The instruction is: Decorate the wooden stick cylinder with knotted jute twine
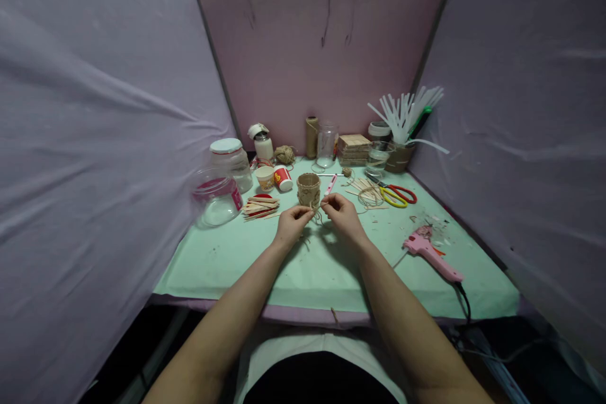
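Note:
Both my hands meet over the middle of the table, just in front of a small twine-wrapped cup (308,190) that stands upright. My left hand (294,222) pinches a piece of jute twine (317,213) between thumb and fingertips. From the other side, my right hand (341,211) is closed in a pinch on the same bit of twine. Loose twine ends hang below the fingers. A pink and white craft knife or pen-like tool (331,184) lies behind my right hand; its exact kind is unclear.
A pink glue gun (433,255) with a cord lies at the right. Scissors (395,194) and thin sticks (364,189) rest behind it. Clear jars (215,202) and wooden sticks (260,207) stand or lie left. At the back are a wood stack (354,150) and glue sticks (402,117).

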A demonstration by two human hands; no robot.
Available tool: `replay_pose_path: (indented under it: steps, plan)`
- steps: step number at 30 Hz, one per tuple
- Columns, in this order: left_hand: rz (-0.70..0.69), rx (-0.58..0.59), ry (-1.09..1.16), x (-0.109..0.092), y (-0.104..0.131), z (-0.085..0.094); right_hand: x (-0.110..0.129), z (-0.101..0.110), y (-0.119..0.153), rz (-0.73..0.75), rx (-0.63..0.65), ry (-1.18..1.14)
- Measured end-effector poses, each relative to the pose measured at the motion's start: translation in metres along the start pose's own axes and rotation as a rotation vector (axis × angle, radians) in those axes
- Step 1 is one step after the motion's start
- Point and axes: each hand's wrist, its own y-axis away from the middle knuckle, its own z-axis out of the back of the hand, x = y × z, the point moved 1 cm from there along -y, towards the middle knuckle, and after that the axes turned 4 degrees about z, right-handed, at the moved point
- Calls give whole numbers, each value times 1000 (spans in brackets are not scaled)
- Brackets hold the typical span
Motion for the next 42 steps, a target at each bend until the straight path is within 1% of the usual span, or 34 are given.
replay_pose_path:
  steps: [6,9,12,15,17,19,24,28,30,34,36,39,42]
  plan:
    - [-53,-30,-42,-2,1,3,-4,-2,0,146,107,167]
    - [-51,-22,-12,-5,2,3,-7,-1,0,194,86,230]
    - [-39,41,10,-9,4,3,-5,1,-1,230,52,249]
    - [-77,123,0,-14,6,2,-2,3,-2,275,76,289]
    - [-111,149,-9,-16,7,2,-1,5,-3,303,102,323]
    - [-121,154,-14,-16,6,3,-1,6,-3,290,125,317]
    - [-134,150,-27,-13,5,3,-3,8,-3,170,170,166]
    - [-153,143,-77,-13,5,3,0,8,-2,156,212,182]
    - [-156,144,-96,-14,5,3,2,8,-1,157,185,208]
    - [-174,185,-119,-15,6,2,0,9,-2,132,44,233]
    - [-176,202,-120,-16,7,1,-3,9,-3,102,-1,251]
    - [-184,217,-118,-18,8,0,-9,10,-4,71,-51,324]
    - [-188,240,-128,-20,10,-1,-16,14,-5,62,-136,427]
